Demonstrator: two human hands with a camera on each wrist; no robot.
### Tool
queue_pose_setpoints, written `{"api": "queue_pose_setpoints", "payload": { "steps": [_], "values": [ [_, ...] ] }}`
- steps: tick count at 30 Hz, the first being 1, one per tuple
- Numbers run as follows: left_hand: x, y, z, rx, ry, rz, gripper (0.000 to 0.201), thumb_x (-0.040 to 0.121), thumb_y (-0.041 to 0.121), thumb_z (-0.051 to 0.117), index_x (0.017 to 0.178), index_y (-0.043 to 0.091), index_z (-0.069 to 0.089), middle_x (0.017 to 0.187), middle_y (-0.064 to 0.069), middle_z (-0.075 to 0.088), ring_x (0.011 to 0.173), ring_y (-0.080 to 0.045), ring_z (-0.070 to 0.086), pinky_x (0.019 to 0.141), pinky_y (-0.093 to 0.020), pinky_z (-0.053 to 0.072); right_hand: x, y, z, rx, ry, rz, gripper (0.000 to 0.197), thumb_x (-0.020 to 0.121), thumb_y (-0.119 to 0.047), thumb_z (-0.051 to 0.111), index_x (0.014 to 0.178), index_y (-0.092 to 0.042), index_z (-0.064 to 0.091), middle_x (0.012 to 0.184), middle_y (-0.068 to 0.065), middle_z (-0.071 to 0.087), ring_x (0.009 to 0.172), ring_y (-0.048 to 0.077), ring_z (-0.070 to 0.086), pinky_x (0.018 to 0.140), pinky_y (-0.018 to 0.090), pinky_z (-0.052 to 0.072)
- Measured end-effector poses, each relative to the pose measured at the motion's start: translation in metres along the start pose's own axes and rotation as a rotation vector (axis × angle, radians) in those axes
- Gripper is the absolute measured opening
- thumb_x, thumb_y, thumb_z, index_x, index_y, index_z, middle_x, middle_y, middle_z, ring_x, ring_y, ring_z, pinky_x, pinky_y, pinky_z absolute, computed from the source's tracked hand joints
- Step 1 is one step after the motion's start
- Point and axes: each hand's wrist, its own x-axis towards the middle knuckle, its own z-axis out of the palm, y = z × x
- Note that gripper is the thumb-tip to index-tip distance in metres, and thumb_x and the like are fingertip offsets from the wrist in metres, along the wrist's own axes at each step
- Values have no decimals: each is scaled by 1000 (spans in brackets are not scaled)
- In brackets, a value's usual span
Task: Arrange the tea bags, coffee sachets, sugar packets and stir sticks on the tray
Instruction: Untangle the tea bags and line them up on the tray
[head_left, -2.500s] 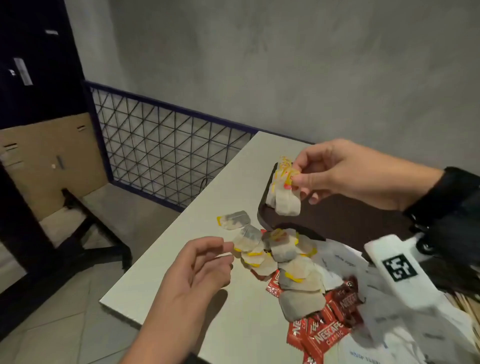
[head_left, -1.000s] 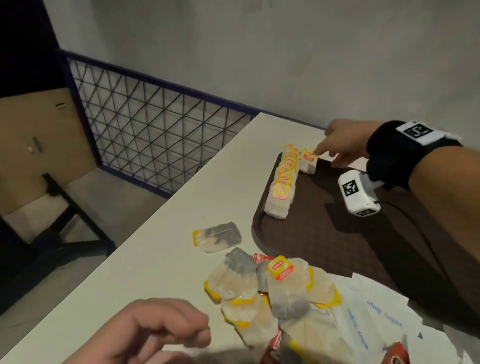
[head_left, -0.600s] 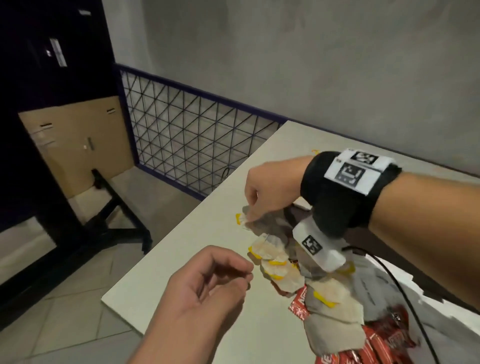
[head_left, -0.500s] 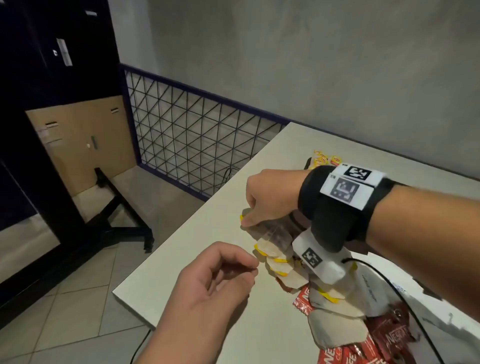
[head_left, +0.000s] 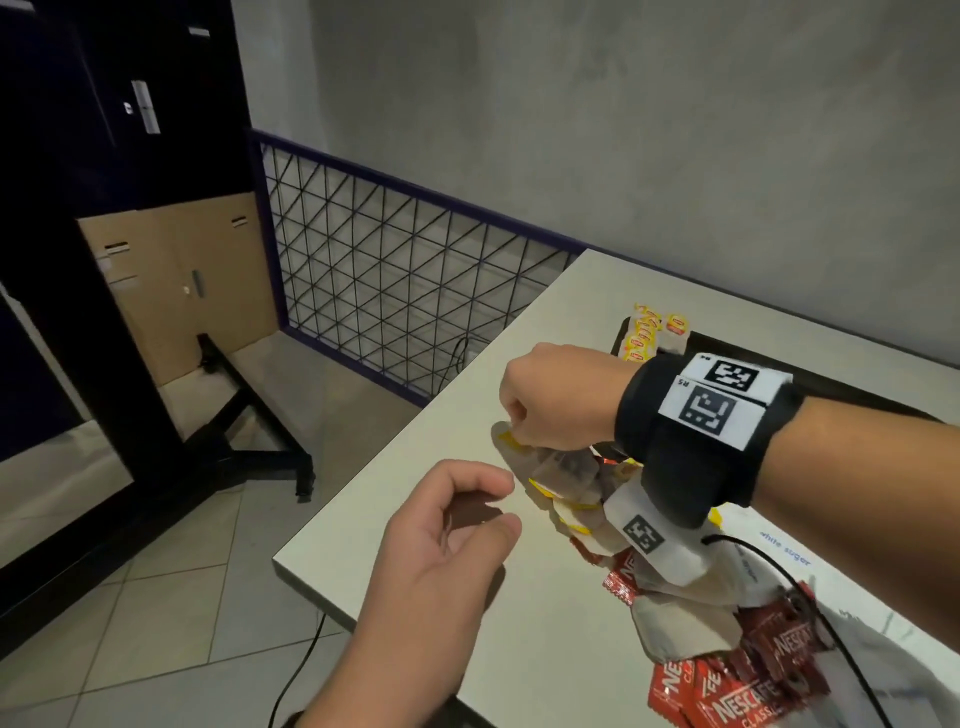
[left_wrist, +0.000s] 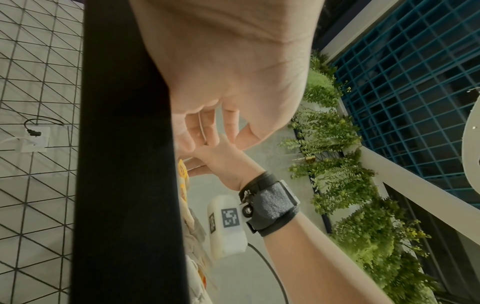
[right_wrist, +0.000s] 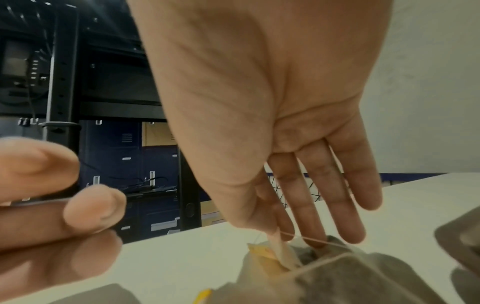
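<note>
A heap of tea bags (head_left: 566, 473) lies on the white table (head_left: 415, 514), with red coffee sachets (head_left: 727, 696) and white sugar packets (head_left: 784, 545) nearer me. My right hand (head_left: 511, 431) reaches down onto the heap's far left end. Its thumb and forefinger pinch the edge of a tea bag (right_wrist: 280, 254) with a yellow tag, while the other fingers (right_wrist: 345, 205) hang straight. My left hand (head_left: 493, 501) hovers beside the heap, loosely curled and holding nothing. On the brown tray (head_left: 737, 349) behind stands a row of tea bags (head_left: 644, 338). No stir sticks show.
The table's front left corner (head_left: 278, 558) is just below my left hand, with tiled floor beyond. A wire-mesh fence (head_left: 395, 291) runs along the table's left side. A black cable (head_left: 831, 623) from my right wrist camera trails over the sachets.
My right hand left a tea bag at the tray's far row, swung back to the heap and pinched another. My left hand has stayed beside the heap.
</note>
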Motion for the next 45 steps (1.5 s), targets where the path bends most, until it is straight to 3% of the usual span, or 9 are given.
{"api": "queue_pose_setpoints", "payload": {
  "steps": [3,7,12,18,24,26,32,38,45],
  "values": [
    [1,-6,-1,15,94,22,27,85,2,72,91,29,70,98,5,69,79,-16,56,68,-27,47,-7,5,1,158,15,-7,18,92,-22,58,81,-15,71,78,3,68,73,22,63,60,31,48],
    [0,-6,0,20,258,34,37,94,10,63,111,43,64,114,22,64,117,3,55,96,-38,49,-29,8,-15,406,98,-42,15,95,-28,60,88,-25,73,83,-10,70,79,8,65,72,29,55],
    [0,-3,-2,18,267,42,43,99,14,56,120,52,59,128,26,61,132,-4,51,97,-40,44,-74,-1,-32,719,120,-106,13,96,-25,65,86,-20,73,78,-3,71,53,-2,56,52,20,48],
    [-6,4,-6,-47,-44,22,19,93,27,67,111,24,74,107,-14,73,98,-38,69,78,-35,56,-111,-13,-18,871,63,-138,13,96,-18,66,88,-12,74,76,10,73,57,5,56,55,21,45],
    [-8,6,1,50,-19,54,10,89,14,72,81,17,77,68,-4,67,57,-11,58,58,-34,56,-127,-19,7,1109,79,23,21,99,-13,58,91,-3,74,87,23,72,67,17,64,69,40,53],
    [-7,5,2,-24,-32,-10,6,88,16,73,84,13,76,70,-9,64,60,-18,56,69,-48,60,-127,-14,9,1160,125,104,23,98,-15,58,90,-7,77,87,15,75,67,16,62,66,35,51],
    [-2,-2,-5,-121,65,-49,9,94,15,67,93,9,74,96,-17,69,79,-30,59,78,-50,55,-116,6,7,677,308,176,8,91,-25,69,89,-22,76,85,-9,73,80,6,67,67,19,52],
    [1,-4,-7,-128,123,-32,11,96,16,66,98,9,74,96,-13,71,82,-26,60,79,-45,54,-97,-8,24,261,236,99,32,84,-52,71,99,-24,68,88,-7,62,82,13,54,69,30,48],
    [5,-7,-8,-116,142,-58,9,94,17,69,96,12,77,95,-11,73,82,-25,62,78,-41,57,-82,-20,31,150,239,161,25,90,-42,66,92,-18,70,89,3,67,84,23,60,74,39,57]
  ]
}}
